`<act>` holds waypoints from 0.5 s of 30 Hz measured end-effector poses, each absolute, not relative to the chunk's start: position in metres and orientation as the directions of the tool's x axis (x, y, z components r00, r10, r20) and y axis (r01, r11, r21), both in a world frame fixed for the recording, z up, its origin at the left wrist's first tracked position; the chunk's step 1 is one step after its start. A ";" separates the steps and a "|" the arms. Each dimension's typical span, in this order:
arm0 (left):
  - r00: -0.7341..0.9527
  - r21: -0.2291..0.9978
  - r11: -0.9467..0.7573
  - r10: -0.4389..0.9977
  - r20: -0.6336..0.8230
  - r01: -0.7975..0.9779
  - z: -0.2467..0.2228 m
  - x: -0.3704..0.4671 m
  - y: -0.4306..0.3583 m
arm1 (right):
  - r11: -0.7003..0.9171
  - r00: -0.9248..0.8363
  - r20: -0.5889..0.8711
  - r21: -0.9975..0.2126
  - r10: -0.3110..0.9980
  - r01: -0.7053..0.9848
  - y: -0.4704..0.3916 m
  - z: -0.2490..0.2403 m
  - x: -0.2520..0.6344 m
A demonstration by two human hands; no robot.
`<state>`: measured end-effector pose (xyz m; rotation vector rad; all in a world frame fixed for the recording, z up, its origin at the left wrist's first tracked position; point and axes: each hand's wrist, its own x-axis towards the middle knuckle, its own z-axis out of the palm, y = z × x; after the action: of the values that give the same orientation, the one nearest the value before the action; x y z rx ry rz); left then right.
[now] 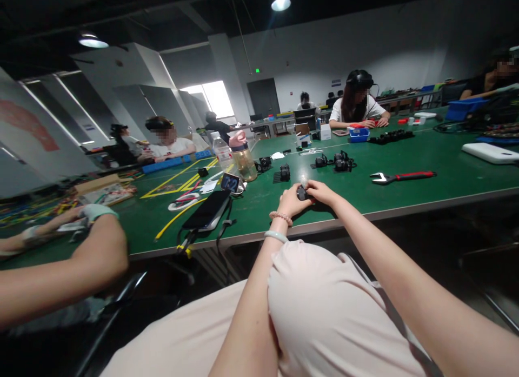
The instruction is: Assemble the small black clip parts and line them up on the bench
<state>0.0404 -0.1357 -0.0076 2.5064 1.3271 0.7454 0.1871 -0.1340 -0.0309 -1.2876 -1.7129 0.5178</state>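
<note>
Near the front edge of the green table, my left hand is closed around a small black part. My right hand grips the same part from the right, its fingers pressed together on it. The part's details are too small to tell. Just beyond my hands lies a black assembly with thin prongs. More black assemblies sit farther back to the right. A bracelet and a pale bangle are on my left wrist.
An adjustable wrench and a white device lie at right. Left of my hands are a phone, a small clock, cables and bottles. A person's arm reaches over the table's left end. Other people sit beyond.
</note>
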 end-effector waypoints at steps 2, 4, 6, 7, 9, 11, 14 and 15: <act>0.480 0.406 -0.586 0.809 0.340 0.701 -0.010 0.040 -0.133 | 0.376 -0.055 0.412 -0.760 0.910 0.531 -0.136 -0.030 0.187; 0.486 0.407 -0.597 0.801 0.350 0.691 -0.011 0.039 -0.131 | 0.381 -0.055 0.419 -0.753 0.906 0.537 -0.137 -0.030 0.188; 0.488 0.410 -0.599 0.800 0.350 0.688 -0.012 0.039 -0.130 | 0.380 -0.058 0.420 -0.743 0.906 0.551 -0.139 -0.029 0.188; 0.486 0.412 -0.595 0.803 0.344 0.690 -0.012 0.039 -0.130 | 0.383 -0.061 0.424 -0.735 0.904 0.560 -0.139 -0.028 0.189; 0.483 0.413 -0.585 0.810 0.331 0.698 -0.011 0.039 -0.131 | 0.407 -0.056 0.466 -0.700 0.883 0.587 -0.138 -0.028 0.190; 0.479 0.410 -0.581 0.813 0.331 0.703 -0.011 0.040 -0.132 | 0.428 -0.014 0.540 -0.651 0.841 0.627 -0.135 -0.028 0.193; 0.480 0.408 -0.587 0.809 0.341 0.700 -0.011 0.039 -0.132 | 0.349 0.077 0.569 -0.600 0.819 0.719 -0.131 -0.032 0.196; 0.480 0.409 -0.588 0.808 0.342 0.698 -0.011 0.039 -0.132 | 0.301 0.094 0.543 -0.592 0.834 0.747 -0.130 -0.034 0.196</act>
<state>0.0385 -0.1321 -0.0109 2.5128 1.2979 0.7525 0.1964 -0.1298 -0.0336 -1.4580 -1.6617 0.1202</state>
